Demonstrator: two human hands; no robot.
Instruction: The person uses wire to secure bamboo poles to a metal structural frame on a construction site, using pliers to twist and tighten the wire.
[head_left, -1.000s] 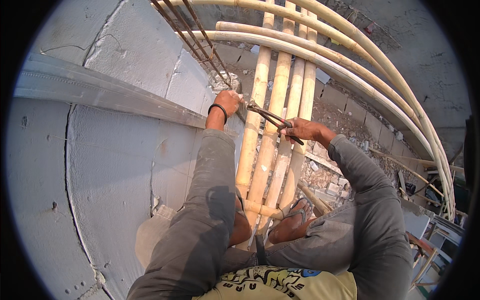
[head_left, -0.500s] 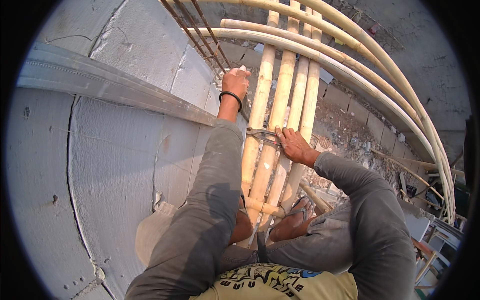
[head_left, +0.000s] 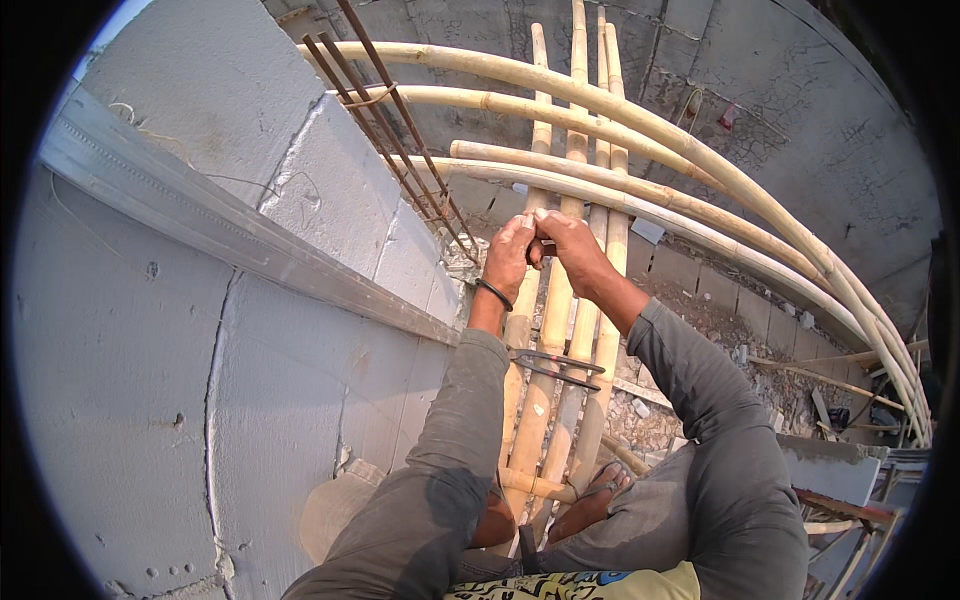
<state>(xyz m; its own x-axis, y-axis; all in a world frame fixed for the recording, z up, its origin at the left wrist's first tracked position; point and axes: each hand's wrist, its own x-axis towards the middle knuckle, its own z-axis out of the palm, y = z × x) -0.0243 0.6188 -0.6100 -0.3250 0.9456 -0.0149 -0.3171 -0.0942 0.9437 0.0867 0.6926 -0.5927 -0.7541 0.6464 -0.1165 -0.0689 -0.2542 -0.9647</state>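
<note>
My left hand [head_left: 508, 258], with a black band at its wrist, and my right hand [head_left: 578, 252] meet above the bamboo poles [head_left: 553, 325]. Both have their fingers curled in and thumbs pressed close together; whatever they pinch is too small or hidden to make out. A pair of pincers [head_left: 556, 358] lies across the poles below my hands, its handles slightly apart, touched by neither hand. To the left of my hands, several rusty steel bars [head_left: 385, 110] rise at a slant, bound with wire.
A block wall [head_left: 300, 370] stands close on my left, with a metal channel [head_left: 250, 225] along it. Long bent bamboo poles [head_left: 640, 190] cross beyond my hands. My feet [head_left: 590, 500] rest on the bamboo walkway, with rubble [head_left: 690, 300] far below.
My right hand has let go of the pincers, leaving them on the poles, and moved up to join my left hand. My view has shifted forward.
</note>
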